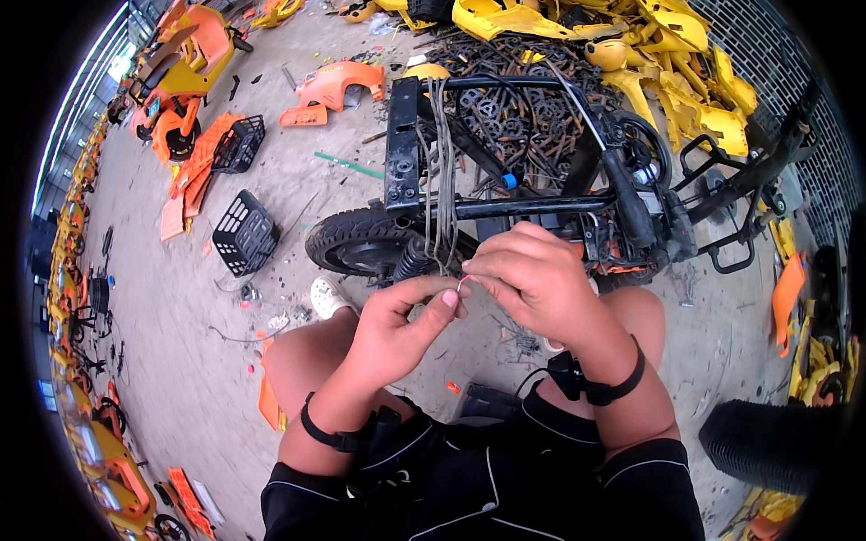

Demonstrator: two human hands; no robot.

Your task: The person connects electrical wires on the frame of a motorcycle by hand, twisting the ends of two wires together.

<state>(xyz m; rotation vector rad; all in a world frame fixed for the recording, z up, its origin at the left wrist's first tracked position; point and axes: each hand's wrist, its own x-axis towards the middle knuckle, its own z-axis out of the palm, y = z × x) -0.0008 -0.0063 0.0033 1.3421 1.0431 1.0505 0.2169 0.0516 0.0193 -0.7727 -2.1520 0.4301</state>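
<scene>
And here are your two hands, nearly fingertip to fingertip between your knees, with a thin wire (463, 283) bridging them. It's a slight little strand, bent in a small curve, pale along the bend and pinkish-red toward the right-hand end; its finer detail is too small to make out. Your left hand (404, 326) has thumb and forefinger closed on the pale part, the other fingers curled behind. Your right hand (541, 281) comes in palm down, thumb and forefinger pinched on the reddish end.

Just beyond your knuckles stands the black frame (523, 207), a bundle of grey cables (438, 162) draped over its bars and hanging down near the wire. The wheel (341, 239) sits off to the left of your hands, dark and treaded.

On to the lettering: the orange shell (338, 87) beyond the frame shows small dark marks, too tiny to read from here. The yellow shells (667, 95) heaped at upper right give you plain colour at this range, and the black basket (245, 233) on the floor shows you slotted sides.
</scene>
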